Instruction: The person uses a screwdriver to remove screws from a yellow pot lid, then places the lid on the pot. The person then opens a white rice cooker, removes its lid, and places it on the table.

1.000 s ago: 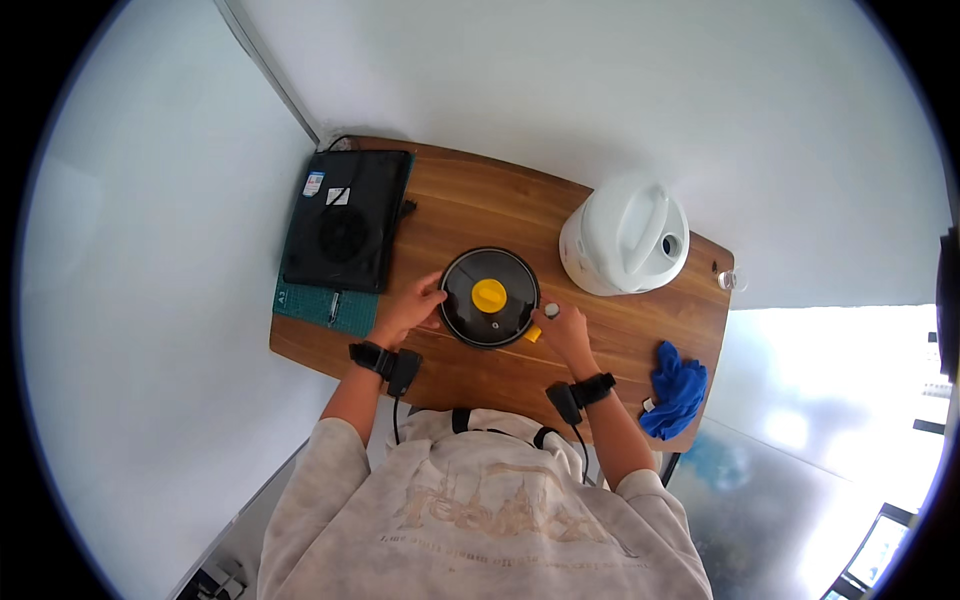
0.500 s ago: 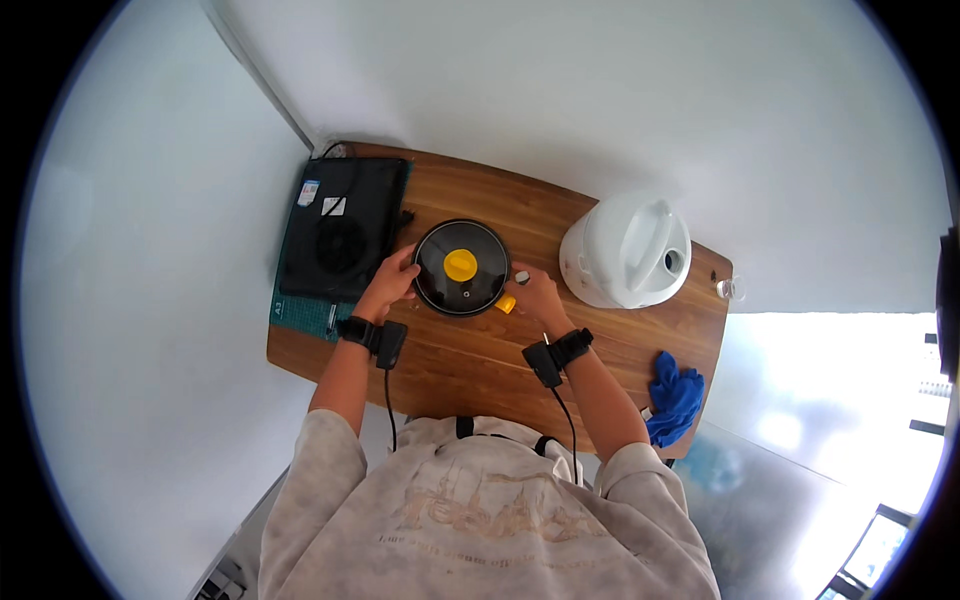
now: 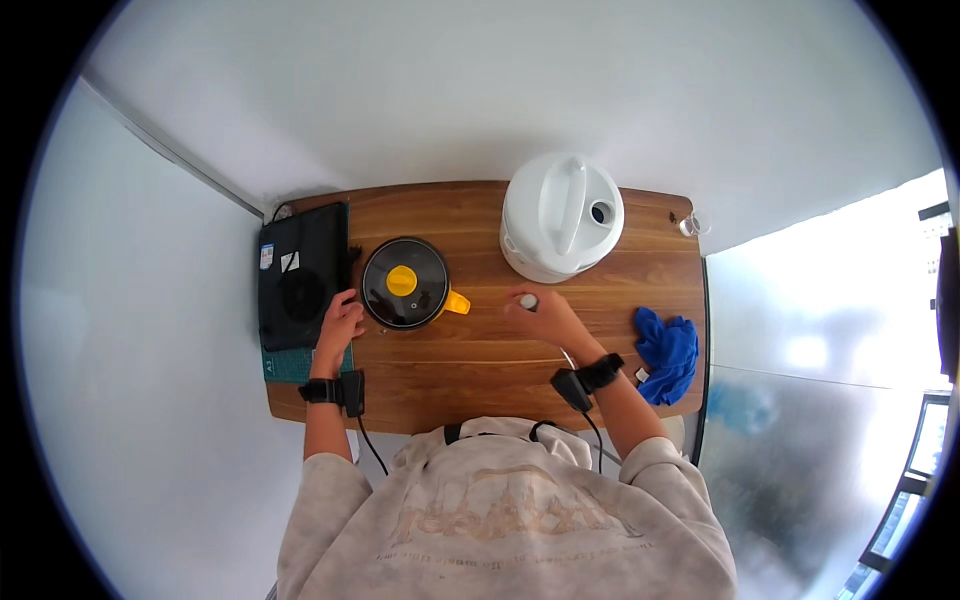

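Observation:
A round dark pot with a glass lid (image 3: 428, 268) stands on the wooden table, left of the middle. The lid has a yellow knob (image 3: 402, 281), and a yellow handle (image 3: 457, 302) points right from the pot. My left hand (image 3: 342, 325) is beside the pot's lower left rim, fingers loosely bent and apart, holding nothing I can see. Right of the handle, clear of the pot, my right hand (image 3: 548, 318) is closed round a slim object with a round whitish end (image 3: 528, 300). A thin pale tip shows below that fist; the middle is hidden by my fingers.
At the left lies a black flat appliance (image 3: 301, 275) on a green cutting mat (image 3: 292, 366). A large white lidded container (image 3: 562, 215) stands at the back. A blue cloth (image 3: 667, 355) lies at the right, and a small clear glass (image 3: 692, 224) stands at the far right corner.
Both hands have come off the pot. My right hand has drawn away to the right from the handle, still holding the slim object. The view has shifted and turned.

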### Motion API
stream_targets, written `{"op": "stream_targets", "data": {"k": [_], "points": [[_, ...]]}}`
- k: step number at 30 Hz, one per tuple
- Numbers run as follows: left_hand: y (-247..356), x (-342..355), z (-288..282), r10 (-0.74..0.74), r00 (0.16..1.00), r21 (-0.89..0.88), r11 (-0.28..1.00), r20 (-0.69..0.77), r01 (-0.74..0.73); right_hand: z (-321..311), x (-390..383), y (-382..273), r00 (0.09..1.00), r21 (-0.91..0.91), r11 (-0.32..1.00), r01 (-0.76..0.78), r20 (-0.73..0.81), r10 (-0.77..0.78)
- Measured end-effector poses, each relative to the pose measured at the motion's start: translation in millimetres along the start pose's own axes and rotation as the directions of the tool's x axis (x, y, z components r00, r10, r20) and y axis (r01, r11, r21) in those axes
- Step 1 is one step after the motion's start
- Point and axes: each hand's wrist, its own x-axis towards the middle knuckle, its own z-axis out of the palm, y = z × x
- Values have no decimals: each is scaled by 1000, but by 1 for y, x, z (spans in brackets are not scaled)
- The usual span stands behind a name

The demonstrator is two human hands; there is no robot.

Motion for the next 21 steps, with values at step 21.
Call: {"op": "stream_targets", "data": {"k": [21], "points": [[-14, -78, 6, 31, 1000, 0, 1000, 3, -31, -110, 31, -47, 984, 834, 539, -117, 25, 175]]}}
